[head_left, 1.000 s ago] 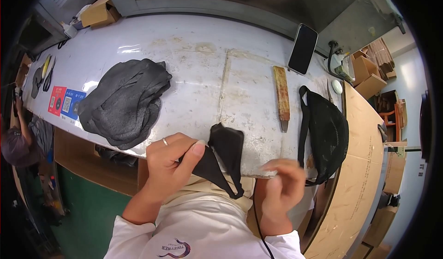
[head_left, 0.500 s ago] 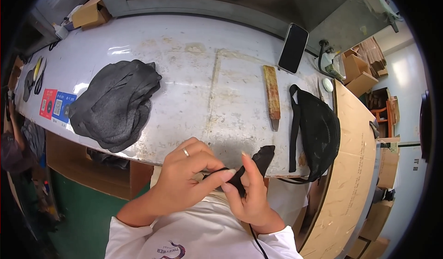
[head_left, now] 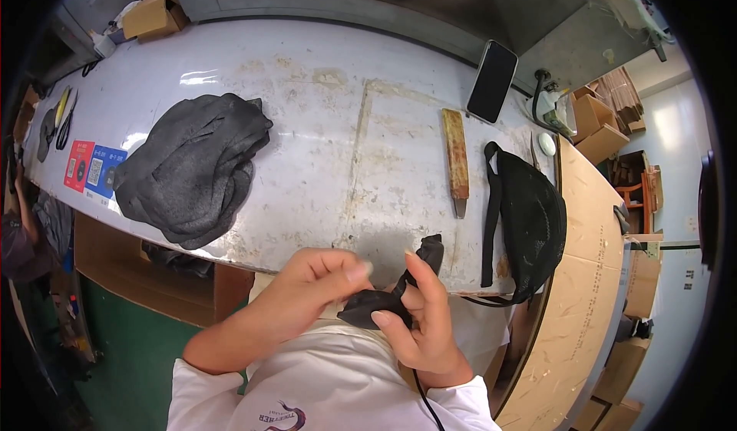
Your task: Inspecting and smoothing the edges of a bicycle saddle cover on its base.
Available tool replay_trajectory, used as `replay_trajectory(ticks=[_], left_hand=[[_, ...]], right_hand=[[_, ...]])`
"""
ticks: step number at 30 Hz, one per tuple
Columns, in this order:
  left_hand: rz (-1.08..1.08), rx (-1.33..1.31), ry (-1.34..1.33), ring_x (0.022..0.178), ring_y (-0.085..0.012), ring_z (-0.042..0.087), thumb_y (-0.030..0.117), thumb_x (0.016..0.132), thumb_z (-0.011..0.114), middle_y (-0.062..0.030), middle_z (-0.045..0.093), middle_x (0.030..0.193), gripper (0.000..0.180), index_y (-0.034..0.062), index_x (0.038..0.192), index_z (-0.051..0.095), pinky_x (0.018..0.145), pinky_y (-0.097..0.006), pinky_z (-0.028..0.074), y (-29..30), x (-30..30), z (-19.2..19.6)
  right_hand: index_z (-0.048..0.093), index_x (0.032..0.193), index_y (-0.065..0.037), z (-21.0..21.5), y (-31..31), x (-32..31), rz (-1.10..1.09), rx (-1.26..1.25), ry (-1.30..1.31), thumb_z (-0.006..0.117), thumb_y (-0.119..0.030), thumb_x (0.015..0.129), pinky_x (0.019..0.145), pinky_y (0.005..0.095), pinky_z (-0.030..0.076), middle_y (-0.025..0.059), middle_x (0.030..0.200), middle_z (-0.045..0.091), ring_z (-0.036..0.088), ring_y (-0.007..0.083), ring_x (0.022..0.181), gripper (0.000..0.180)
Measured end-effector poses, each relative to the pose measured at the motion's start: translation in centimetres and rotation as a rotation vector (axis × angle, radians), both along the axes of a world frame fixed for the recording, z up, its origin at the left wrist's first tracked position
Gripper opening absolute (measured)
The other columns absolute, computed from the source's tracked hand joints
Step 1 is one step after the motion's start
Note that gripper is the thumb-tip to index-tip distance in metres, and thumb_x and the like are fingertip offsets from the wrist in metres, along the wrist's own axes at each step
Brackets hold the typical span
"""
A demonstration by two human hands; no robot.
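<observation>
In my right hand (head_left: 430,316) a small, limp black piece of thin leather or cloth (head_left: 372,308) is pinched between thumb and fingers. One end sticks up past the fingertips, while the wider part droops toward my left hand (head_left: 311,293). My left hand is closed, thumb pressed against the curled fingers, just left of the black piece; whatever it might hold is hidden. Both hands are over the table's front edge, close to my body. A crumpled pile of dark grey, similar-looking material (head_left: 192,170) lies to the left on the white table (head_left: 307,124).
To the right lie a worn tool with a wooden handle and metal tip (head_left: 455,158), a black mesh bag with a strap (head_left: 530,216) and a phone (head_left: 492,82). Scissors (head_left: 67,120) lie far left. An open cardboard box (head_left: 146,277) sits below the table; cardboard (head_left: 576,293) borders the right.
My left hand has drawn slightly up and left, off the black piece. The piece now hangs from my right hand with its wider part showing.
</observation>
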State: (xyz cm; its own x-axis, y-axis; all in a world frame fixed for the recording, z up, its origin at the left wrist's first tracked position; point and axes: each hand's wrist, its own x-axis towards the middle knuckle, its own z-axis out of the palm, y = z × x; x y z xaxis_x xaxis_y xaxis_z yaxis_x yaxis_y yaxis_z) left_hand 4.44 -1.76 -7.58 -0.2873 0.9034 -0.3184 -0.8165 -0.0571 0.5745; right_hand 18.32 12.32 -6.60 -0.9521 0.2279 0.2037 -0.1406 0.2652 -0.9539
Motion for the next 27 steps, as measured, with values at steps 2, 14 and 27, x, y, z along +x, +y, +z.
replay_trajectory(ticks=[2,14,27], left_hand=[[0.051,-0.127,0.262,0.064,-0.0082,0.05,0.014,0.096,0.062,0.0018,0.057,0.073,0.02,0.0026,0.079,0.061,0.059,-0.025,0.038,0.0,-0.7,2.1],[-0.241,-0.108,0.398,0.069,-0.0108,0.05,0.018,0.097,0.059,0.0003,0.057,0.075,0.021,0.0004,0.086,0.062,0.062,-0.03,0.041,-0.7,-2.1,1.5],[0.36,-0.006,1.555,0.06,-0.0222,0.05,0.006,0.094,0.052,-0.0105,0.055,0.072,0.012,-0.0009,0.085,0.057,0.055,-0.034,0.041,0.3,0.2,1.5]], right_hand=[[0.027,0.146,0.007,0.4,0.2,0.3,0.015,0.042,-0.051,0.066,0.001,0.089,0.069,0.0285,0.051,0.0175,0.093,0.065,0.066,0.02,0.079,0.069],[0.044,0.135,0.009,1.7,-0.2,0.0,-0.005,0.244,-0.049,0.072,0.001,0.083,0.073,0.0356,0.056,0.0223,0.1,0.067,0.07,0.0322,0.079,0.059],[0.045,0.137,0.002,0.2,0.2,-0.2,-0.03,0.112,-0.015,0.063,0.0,0.091,0.076,0.0292,0.053,0.0174,0.105,0.068,0.067,0.0219,0.082,0.049]])
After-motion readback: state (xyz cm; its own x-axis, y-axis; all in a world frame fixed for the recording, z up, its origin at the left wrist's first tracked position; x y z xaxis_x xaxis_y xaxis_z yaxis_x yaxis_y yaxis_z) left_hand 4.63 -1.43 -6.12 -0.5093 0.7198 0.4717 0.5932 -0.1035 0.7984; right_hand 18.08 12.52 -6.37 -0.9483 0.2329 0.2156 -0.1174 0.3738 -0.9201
